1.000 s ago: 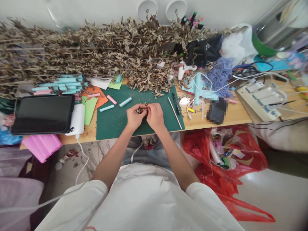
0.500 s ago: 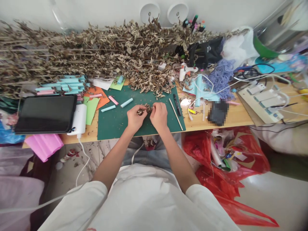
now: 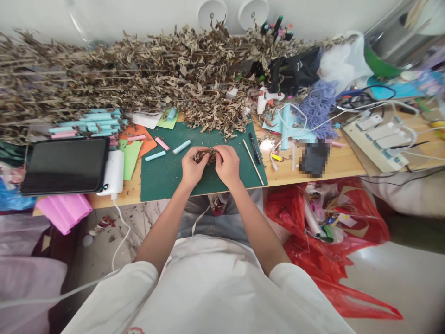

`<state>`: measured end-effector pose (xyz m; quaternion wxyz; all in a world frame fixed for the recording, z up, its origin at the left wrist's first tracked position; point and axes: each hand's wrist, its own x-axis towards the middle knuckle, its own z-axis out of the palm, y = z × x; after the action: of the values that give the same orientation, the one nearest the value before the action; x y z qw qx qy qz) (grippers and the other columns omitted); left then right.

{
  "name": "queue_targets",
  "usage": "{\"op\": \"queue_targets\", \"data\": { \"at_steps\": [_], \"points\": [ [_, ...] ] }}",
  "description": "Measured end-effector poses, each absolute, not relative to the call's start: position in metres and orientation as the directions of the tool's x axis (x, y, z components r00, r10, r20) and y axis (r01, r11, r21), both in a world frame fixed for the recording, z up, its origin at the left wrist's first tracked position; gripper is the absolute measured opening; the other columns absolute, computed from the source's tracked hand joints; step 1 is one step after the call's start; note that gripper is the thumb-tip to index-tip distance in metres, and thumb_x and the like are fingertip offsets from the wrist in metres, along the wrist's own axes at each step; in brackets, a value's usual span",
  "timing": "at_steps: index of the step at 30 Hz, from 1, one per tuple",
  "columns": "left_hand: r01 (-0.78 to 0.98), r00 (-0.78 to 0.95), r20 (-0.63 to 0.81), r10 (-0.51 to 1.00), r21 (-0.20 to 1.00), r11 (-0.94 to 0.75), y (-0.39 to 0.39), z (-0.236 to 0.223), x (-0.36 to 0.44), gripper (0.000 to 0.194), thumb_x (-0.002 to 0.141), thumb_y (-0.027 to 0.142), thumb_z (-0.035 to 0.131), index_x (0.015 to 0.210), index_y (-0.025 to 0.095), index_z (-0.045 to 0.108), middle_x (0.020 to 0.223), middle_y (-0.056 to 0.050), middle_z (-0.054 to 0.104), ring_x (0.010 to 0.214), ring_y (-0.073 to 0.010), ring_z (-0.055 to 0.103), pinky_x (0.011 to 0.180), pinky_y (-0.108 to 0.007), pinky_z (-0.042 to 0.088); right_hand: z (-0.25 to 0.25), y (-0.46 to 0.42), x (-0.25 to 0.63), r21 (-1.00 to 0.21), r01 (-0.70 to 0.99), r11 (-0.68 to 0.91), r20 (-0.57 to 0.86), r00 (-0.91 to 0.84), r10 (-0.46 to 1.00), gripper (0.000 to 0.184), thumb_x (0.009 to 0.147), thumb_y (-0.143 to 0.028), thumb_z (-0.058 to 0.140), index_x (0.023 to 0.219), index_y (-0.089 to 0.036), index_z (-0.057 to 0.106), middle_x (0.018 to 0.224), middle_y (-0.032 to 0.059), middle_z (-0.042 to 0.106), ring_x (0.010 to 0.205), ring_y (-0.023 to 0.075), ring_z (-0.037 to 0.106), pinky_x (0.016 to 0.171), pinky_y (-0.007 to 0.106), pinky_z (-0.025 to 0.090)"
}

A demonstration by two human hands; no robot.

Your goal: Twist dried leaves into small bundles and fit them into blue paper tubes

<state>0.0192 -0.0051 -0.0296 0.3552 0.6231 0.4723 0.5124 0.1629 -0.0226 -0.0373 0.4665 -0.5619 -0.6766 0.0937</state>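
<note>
Over the green mat [image 3: 167, 178] at the front edge of the bench [image 3: 342, 162], my left hand [image 3: 192, 168] and right hand [image 3: 228, 165] pinch a clump of dried leaves [image 3: 210, 157] between them, lying roughly along that edge.

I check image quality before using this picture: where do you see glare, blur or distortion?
Head view: the floor shines at right; head view: stalks smear toward the left edge; head view: a dark object at right is pixelated; head view: leaves between left hand and right hand lack fine detail.
</note>
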Motion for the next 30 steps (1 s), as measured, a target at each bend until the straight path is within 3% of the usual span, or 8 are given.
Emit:
{"op": "queue_targets", "data": {
  "at_steps": [3, 8, 11, 17, 22, 26, 30],
  "points": [
    [0.236, 0.048, 0.302, 0.952, 0.923, -0.305, -0.006, -0.030, 0.021, 0.015, 0.085, 0.022, 0.066, 0.098, 0.020, 0.072, 0.097, -0.005, 0.072, 0.091, -0.0179, 0.067, 0.085, -0.030, 0.053, -0.028, -0.028, 0.163, -0.647, 0.660, 0.382, 0.562, 0.073, 0.824, 0.025, 0.098, -0.028, 0.047, 0.117, -0.023, 0.062, 0.115, 0.0110, 0.068, 0.110, 0.0260, 0.059, 0.095, 0.044, 0.048],
    [0.237, 0.108, 0.352, 0.930, 0.899, -0.368, -0.007, -0.030, 0.020, 0.011, 0.086, 0.023, 0.064, 0.094, 0.020, 0.070, 0.094, -0.005, 0.069, 0.086, -0.0170, 0.064, 0.080, -0.029, 0.051, -0.010, -0.032, 0.152, -0.557, 0.684, 0.472, 0.563, -0.107, 0.820, 0.038, 0.088, -0.050, 0.065, 0.117, -0.024, 0.064, 0.098, 0.0077, 0.068, 0.095, 0.0258, 0.059, 0.087, 0.043, 0.048],
    [0.241, 0.117, 0.377, 0.919, 0.887, -0.395, -0.006, -0.028, 0.018, 0.011, 0.085, 0.019, 0.062, 0.093, 0.019, 0.069, 0.095, -0.006, 0.070, 0.089, -0.0180, 0.064, 0.082, -0.030, 0.050, -0.006, -0.029, 0.143, -0.565, 0.657, 0.498, 0.545, -0.156, 0.824, 0.019, 0.095, -0.039, 0.059, 0.104, -0.024, 0.068, 0.094, 0.0057, 0.070, 0.091, 0.0226, 0.060, 0.085, 0.039, 0.049],
    [0.212, 0.105, 0.319, 0.942, 0.918, -0.335, -0.006, -0.031, 0.019, 0.019, 0.084, 0.023, 0.065, 0.102, 0.018, 0.067, 0.099, -0.006, 0.071, 0.090, -0.0170, 0.066, 0.084, -0.029, 0.052, -0.006, -0.027, 0.145, -0.784, 0.515, 0.348, 0.465, 0.114, 0.878, 0.008, 0.092, -0.026, 0.061, 0.093, -0.021, 0.067, 0.089, 0.0032, 0.068, 0.080, 0.0162, 0.062, 0.076, 0.031, 0.053],
    [0.069, 0.113, 0.267, 0.957, 0.959, -0.276, -0.006, -0.031, 0.020, 0.037, 0.084, 0.030, 0.069, 0.119, 0.022, 0.058, 0.100, -0.004, 0.067, 0.084, -0.0136, 0.066, 0.079, -0.025, 0.053, -0.008, -0.026, 0.149, -0.845, 0.444, 0.298, 0.413, 0.187, 0.892, 0.008, 0.089, -0.028, 0.065, 0.088, -0.020, 0.068, 0.095, 0.0048, 0.068, 0.085, 0.0161, 0.065, 0.077, 0.029, 0.055],
    [0.034, 0.146, 0.258, 0.955, 0.964, -0.265, -0.008, -0.029, 0.019, 0.040, 0.084, 0.035, 0.070, 0.119, 0.022, 0.058, 0.104, -0.006, 0.065, 0.086, -0.0142, 0.066, 0.080, -0.026, 0.054, -0.014, -0.023, 0.148, -0.862, 0.399, 0.311, 0.402, 0.165, 0.901, 0.007, 0.088, -0.028, 0.067, 0.087, -0.021, 0.068, 0.094, 0.0043, 0.070, 0.087, 0.0166, 0.067, 0.080, 0.030, 0.057],
    [-0.019, 0.133, 0.225, 0.965, 0.974, -0.224, -0.009, -0.028, 0.017, 0.036, 0.084, 0.045, 0.070, 0.112, 0.022, 0.062, 0.105, -0.007, 0.067, 0.092, -0.0174, 0.067, 0.081, -0.027, 0.055, -0.023, -0.022, 0.148, -0.895, 0.327, 0.304, 0.374, 0.179, 0.910, 0.020, 0.089, -0.026, 0.066, 0.109, -0.022, 0.067, 0.102, 0.0046, 0.072, 0.084, 0.0152, 0.068, 0.076, 0.028, 0.059]
  ]
}}
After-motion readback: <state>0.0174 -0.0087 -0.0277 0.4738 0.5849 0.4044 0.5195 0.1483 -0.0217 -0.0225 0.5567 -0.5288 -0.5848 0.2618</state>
